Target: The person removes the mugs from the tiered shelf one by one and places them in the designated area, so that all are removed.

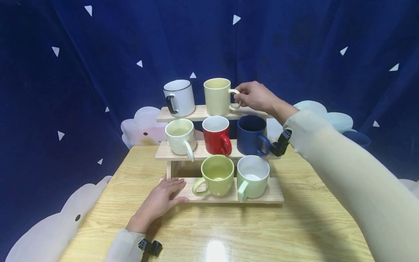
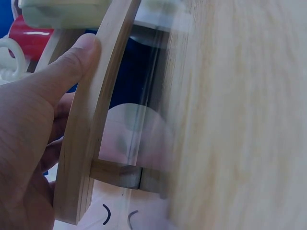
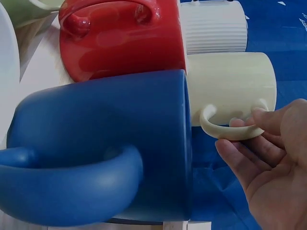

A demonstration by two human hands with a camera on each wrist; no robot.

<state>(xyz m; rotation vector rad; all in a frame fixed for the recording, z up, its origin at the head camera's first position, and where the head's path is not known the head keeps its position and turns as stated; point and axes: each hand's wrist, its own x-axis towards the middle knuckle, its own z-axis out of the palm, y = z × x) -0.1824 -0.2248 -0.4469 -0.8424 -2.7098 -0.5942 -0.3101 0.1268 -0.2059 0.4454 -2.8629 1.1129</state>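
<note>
At the rack's top tier, my right hand (image 1: 256, 95) pinches the handle of a pale yellow mug (image 1: 217, 98) between thumb and fingers. The mug stands upright, its base at the board. My left hand (image 1: 163, 196) rests on the left end of the bottom board of the three-tier wooden shelf rack (image 1: 275, 194); its thumb lies by the front edge. Left of the yellow mug is a white ribbed mug (image 1: 181, 100) with a black handle. Nearest in the right wrist view are a blue mug (image 3: 100, 139) and a red mug (image 3: 122, 43).
A cream mug (image 1: 180, 136) shares the middle tier with the red and blue mugs. The bottom tier holds an olive-green mug (image 1: 217, 174) and a pale mint mug (image 1: 253, 176). The rack stands on a wooden table (image 1: 209, 225) before a dark blue curtain (image 1: 209, 40).
</note>
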